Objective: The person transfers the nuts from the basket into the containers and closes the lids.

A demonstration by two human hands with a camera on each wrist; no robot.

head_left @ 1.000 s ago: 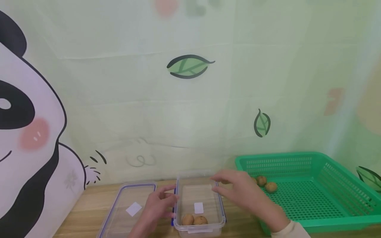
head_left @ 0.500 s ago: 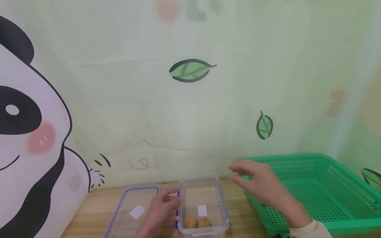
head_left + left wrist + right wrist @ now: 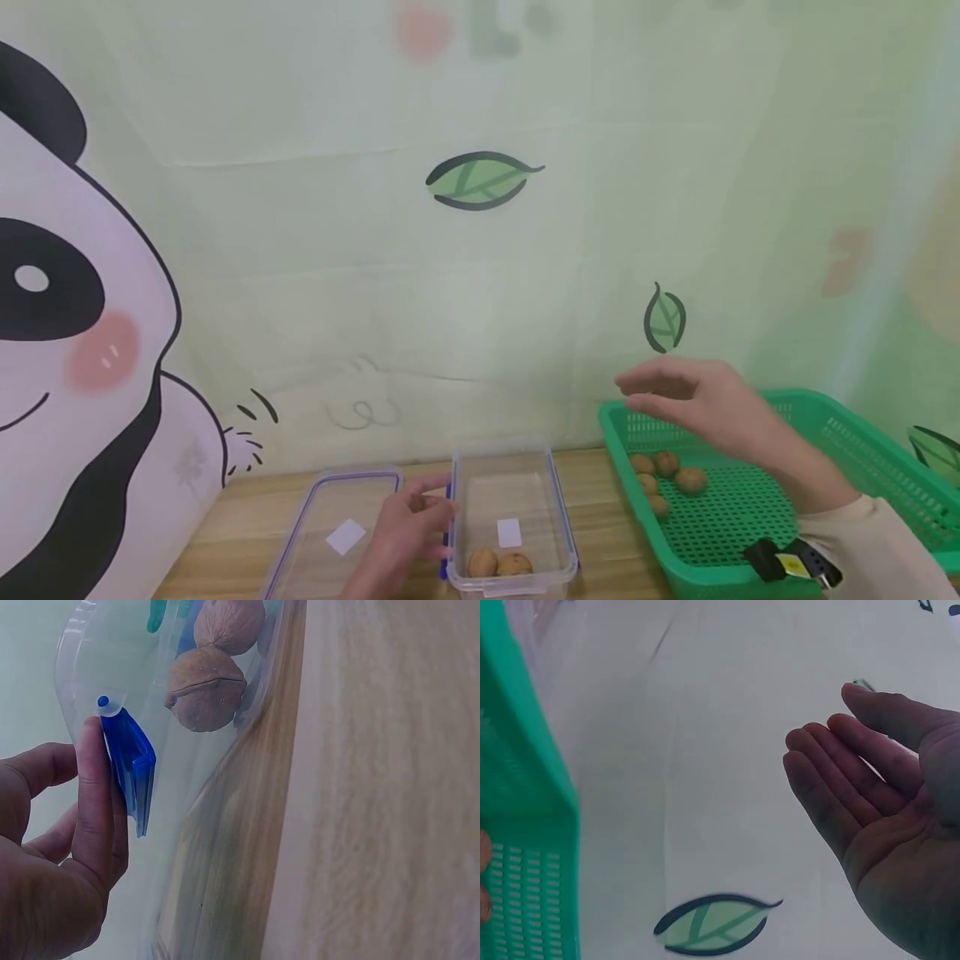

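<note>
Two walnuts (image 3: 206, 690) lie at the near end of a clear plastic container (image 3: 510, 492) with blue side clips. My left hand (image 3: 408, 529) touches the container's left side, its fingers against the blue clip (image 3: 131, 765) in the left wrist view. Above the left part of a green basket (image 3: 652, 542) hovers my right hand (image 3: 693, 404), fingers extended and nothing held, as the right wrist view shows. Several walnuts (image 3: 690, 480) sit in the basket's left end, below that hand.
To the left of the container lies a clear lid (image 3: 300, 533) with a blue seal and a white label. A printed cloth (image 3: 337, 275) with a panda and leaves hangs behind the wooden table (image 3: 592, 508). A small black device (image 3: 791, 561) is on the right wrist.
My right hand has moved right and up, from over the container's right edge to above the basket. The left hand has stayed at the container's side.
</note>
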